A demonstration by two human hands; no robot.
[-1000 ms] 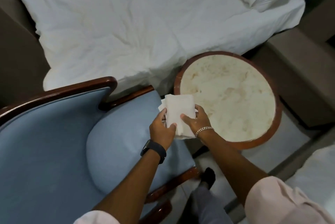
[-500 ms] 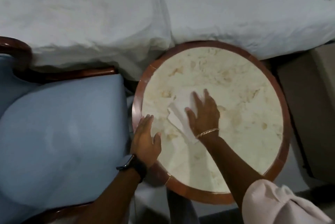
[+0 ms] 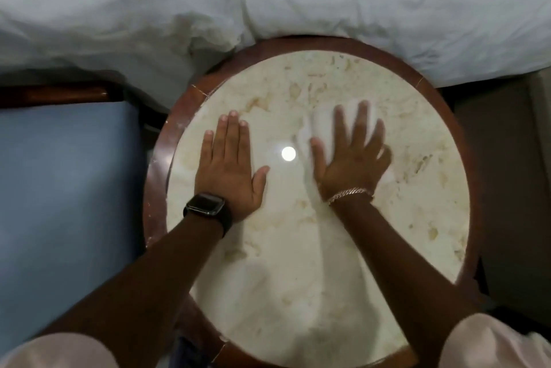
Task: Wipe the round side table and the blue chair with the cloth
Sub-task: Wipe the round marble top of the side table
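Observation:
The round side table [image 3: 298,263] has a cream marble top inside a red-brown wooden rim and fills the middle of the view. My right hand [image 3: 351,159] lies flat with spread fingers on the white cloth [image 3: 320,126], pressing it onto the marble right of centre; the hand is motion-blurred and the cloth shows only around the fingers. My left hand [image 3: 229,164], with a black watch on its wrist, rests flat and empty on the marble left of centre. The blue chair [image 3: 68,188] is at the left, its seat beside the table's rim.
A bed with rumpled white sheets [image 3: 268,3] runs along the top, touching the table's far rim. The chair's dark wooden arm [image 3: 59,93] lies at upper left. A beige block [image 3: 512,188] stands right of the table. A ceiling light reflects on the marble.
My view has closed in over the table. My right hand has slid the cloth to the right across the marble. My left hand has moved from the rim onto the tabletop, flat.

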